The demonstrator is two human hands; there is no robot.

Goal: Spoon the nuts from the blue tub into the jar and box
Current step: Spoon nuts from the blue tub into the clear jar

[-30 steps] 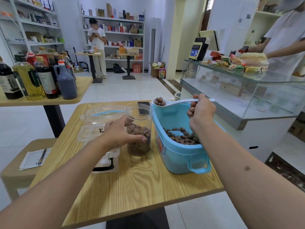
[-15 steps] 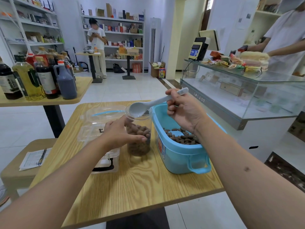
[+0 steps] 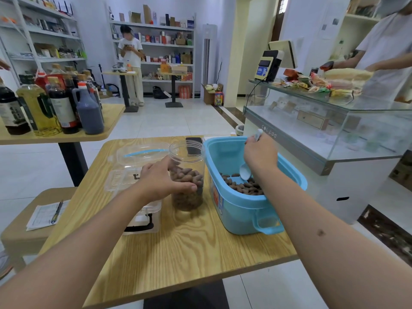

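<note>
Woodgrain runs across the small table point(image 3: 178, 253), which stands on a pale tiled floor point(image 3: 167, 121) in a shop. On it, left to right, sit a clear plastic box point(image 3: 133, 192), an open clear jar point(image 3: 187, 175) and a blue tub point(image 3: 245, 210), the jar just beside the tub. The left hand point(image 3: 162, 181) curls around the jar's side, thumb across the front, holding it upright; brown nuts fill roughly its lower half. The right hand point(image 3: 259, 152) grips the handle of a white spoon point(image 3: 245, 173) over the tub, its bowl tipped down to the nuts point(image 3: 245, 186) lying on the tub's bottom. A dark phone point(image 3: 194, 144) lies behind the jar. To the left, a second wooden table point(image 3: 107, 121) carries bottles point(image 3: 55, 103) of oil and dark sauce. A glass counter point(image 3: 334, 121) stands on the right, a person in white behind it. Shelves point(image 3: 156, 41) line the far wall, where another person stands.
</note>
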